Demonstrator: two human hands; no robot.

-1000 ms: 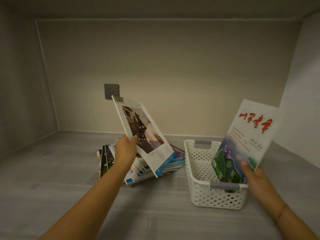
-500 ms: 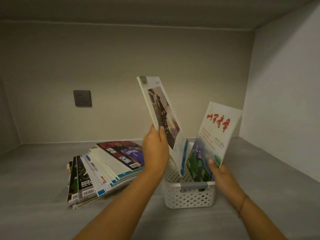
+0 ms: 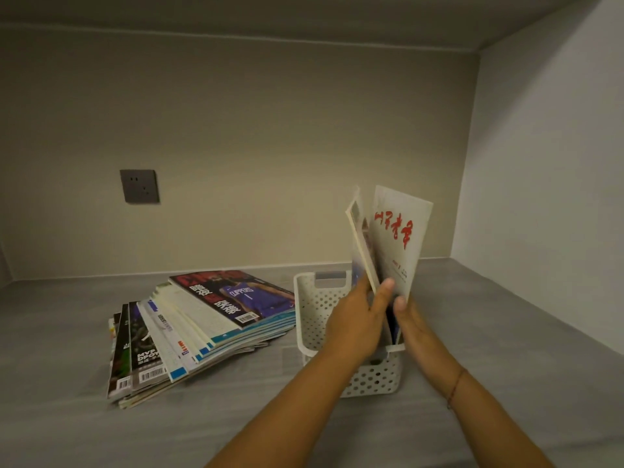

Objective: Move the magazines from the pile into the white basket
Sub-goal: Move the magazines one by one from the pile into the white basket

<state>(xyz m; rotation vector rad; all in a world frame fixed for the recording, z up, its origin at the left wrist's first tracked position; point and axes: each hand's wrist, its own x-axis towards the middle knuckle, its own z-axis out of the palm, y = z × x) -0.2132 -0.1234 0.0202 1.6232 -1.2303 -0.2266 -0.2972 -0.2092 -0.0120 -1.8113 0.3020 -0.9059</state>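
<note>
Two magazines stand nearly upright, side by side, with their lower ends down inside the white basket (image 3: 312,307) at lower centre-right of the frame. The right-hand one, a white-covered magazine (image 3: 400,238), bears a red brush-script title across its upper cover; small print below it is too fine to read. The left-hand one, a second magazine (image 3: 360,246), is seen almost edge-on, its cover picture unclear.

The left hand (image 3: 358,322) is closed on the lower part of the second magazine, thumb laid up against the front of the covers. The right hand (image 3: 413,320) is closed on the lower edge of the white-covered magazine, thumb on its face; a thin red cord circles that wrist. Both grips sit just above the basket's near rim, and the hands touch or nearly touch each other.

The basket is perforated white plastic with a grey handle insert at its far end. Just left of it, close to touching, lies the fanned pile of magazines (image 3: 202,332). Its top cover shows a basketball player in a blue "CLIPPERS 1" jersey, with white Chinese characters and a barcode. A lower black cover reads "MVP"; several barcodes show along the near edges.

All rests on a grey tabletop (image 3: 506,332). A dark wall socket (image 3: 139,186) sits at middle left.
</note>
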